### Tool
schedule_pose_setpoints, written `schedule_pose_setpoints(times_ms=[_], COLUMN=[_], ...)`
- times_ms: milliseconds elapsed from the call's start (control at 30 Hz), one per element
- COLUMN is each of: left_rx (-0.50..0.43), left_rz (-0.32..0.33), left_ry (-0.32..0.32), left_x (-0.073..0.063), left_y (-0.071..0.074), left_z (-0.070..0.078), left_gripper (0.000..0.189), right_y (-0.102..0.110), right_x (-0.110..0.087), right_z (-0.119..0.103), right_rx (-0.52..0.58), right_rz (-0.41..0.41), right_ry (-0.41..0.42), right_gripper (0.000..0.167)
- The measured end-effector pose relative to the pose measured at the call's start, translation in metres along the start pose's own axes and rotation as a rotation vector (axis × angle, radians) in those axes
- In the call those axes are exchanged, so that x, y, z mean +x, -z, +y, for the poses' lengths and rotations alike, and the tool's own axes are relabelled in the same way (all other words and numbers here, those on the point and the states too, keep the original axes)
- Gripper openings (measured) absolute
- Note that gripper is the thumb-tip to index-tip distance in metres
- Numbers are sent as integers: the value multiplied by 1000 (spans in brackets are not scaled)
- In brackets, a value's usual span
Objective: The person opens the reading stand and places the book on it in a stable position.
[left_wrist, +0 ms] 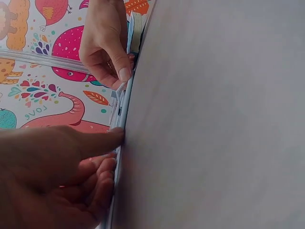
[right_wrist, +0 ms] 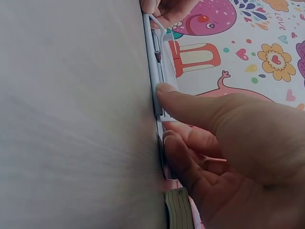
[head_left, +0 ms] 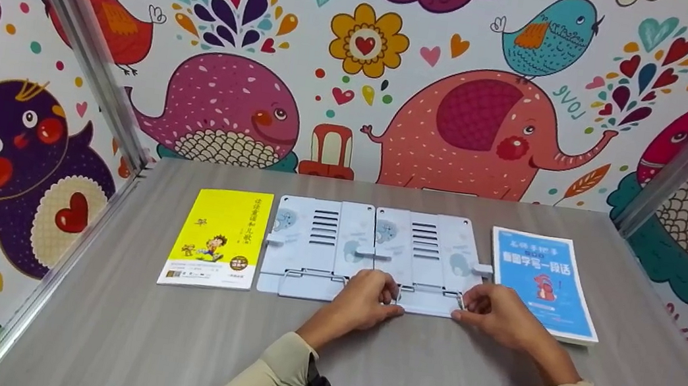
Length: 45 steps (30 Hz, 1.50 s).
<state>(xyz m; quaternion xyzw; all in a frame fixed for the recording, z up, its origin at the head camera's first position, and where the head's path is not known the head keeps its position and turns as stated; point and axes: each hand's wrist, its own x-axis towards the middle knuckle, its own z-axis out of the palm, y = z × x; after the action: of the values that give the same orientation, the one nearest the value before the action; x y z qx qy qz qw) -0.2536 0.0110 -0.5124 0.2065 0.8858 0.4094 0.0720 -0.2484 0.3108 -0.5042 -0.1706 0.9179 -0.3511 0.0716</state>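
Two pale blue-white folding book stands lie flat side by side: the left stand (head_left: 318,259) and the right stand (head_left: 423,273). At the right stand's front ledge, my left hand (head_left: 367,296) grips the left end by the wire page clip, thumb on the edge and fingers curled. My right hand (head_left: 504,317) pinches at the right end of the same ledge, by the other wire clip. In the right wrist view, the right thumb (right_wrist: 169,93) presses the ledge (right_wrist: 153,71). Both hands partly hide the wire clips.
A yellow book (head_left: 224,217) lies left of the stands. On the right is a blue book (head_left: 543,292), its lower left partly behind my right hand. A grey tabletop (head_left: 400,373) carries everything, with patterned wall panels (head_left: 340,119) behind and metal posts (head_left: 81,45) at the corners.
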Motion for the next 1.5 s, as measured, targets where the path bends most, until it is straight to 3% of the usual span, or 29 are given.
schedule_pose_setpoints(times_ms=[333,667,900,1300,1500], left_rx=[46,2,29,9,-12], left_rz=[-13,-12,23,43,13], left_ry=[-99,-93,-133,-166,-154], left_x=[-3,-4,-5,-4,-4], left_y=[-3,-4,-5,-7,-7], left_z=[-5,-6,-5,-2,-3], left_gripper=[19,16,13,14,9], right_y=[-3,-3,-5,3,3], right_x=[-1,-2,0,0,-1], right_z=[1,0,-2,-2,-1], right_rx=[-3,-17,-52,-83,-74], right_rz=[-13,-1,37,25,0], right_ry=[124,85,50,96,101], right_gripper=[23,27,27,27,23])
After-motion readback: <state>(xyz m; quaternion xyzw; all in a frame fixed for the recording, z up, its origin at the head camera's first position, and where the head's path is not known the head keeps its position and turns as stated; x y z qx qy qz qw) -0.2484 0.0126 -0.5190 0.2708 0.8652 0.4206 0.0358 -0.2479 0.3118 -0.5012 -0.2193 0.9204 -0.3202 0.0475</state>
